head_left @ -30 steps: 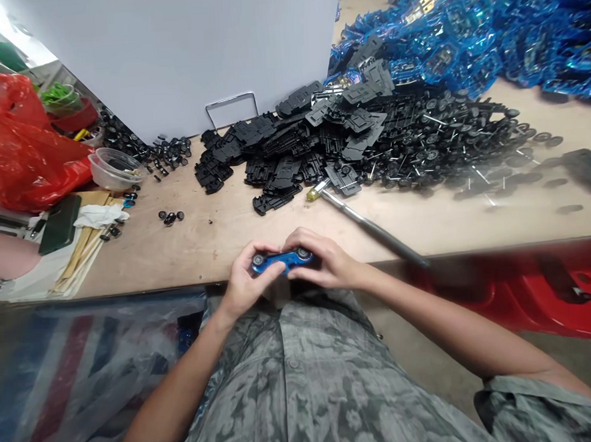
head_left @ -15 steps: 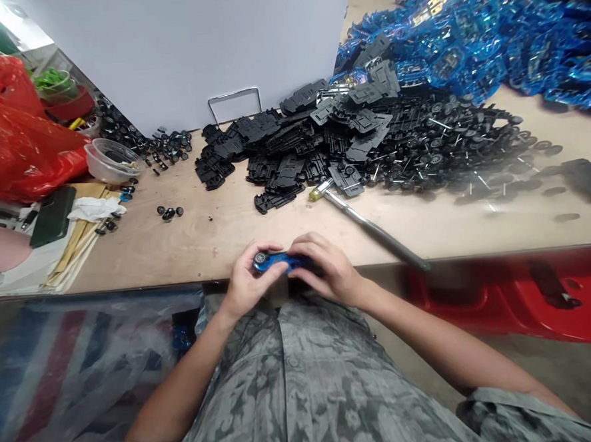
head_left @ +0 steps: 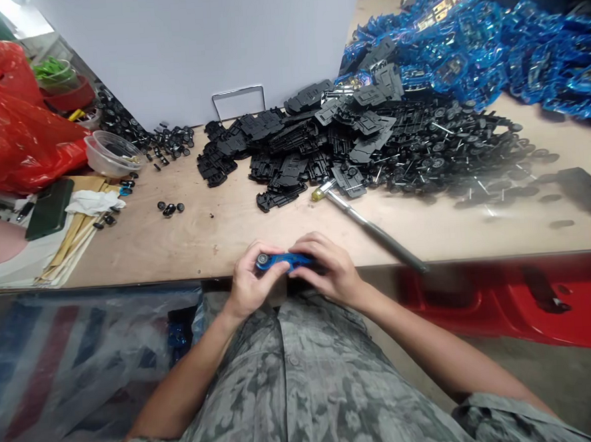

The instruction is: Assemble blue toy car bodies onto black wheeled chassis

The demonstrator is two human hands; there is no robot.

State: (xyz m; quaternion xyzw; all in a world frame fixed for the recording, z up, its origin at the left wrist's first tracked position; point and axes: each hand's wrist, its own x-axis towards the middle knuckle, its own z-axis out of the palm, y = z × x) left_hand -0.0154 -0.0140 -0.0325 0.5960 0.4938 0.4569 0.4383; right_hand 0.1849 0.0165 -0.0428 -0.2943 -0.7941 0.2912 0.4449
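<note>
Hands (head_left: 291, 274) on toy car (head_left: 282, 261), plywood bench (head_left: 216, 232)

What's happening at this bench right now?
A person holds a small blue toy car in both hands, left hand and right hand, at the near edge of the wooden table. Behind it lie a heap of black chassis parts, wheels on axles and blue car bodies. A metal-handled tool lies just beyond the right hand.
</note>
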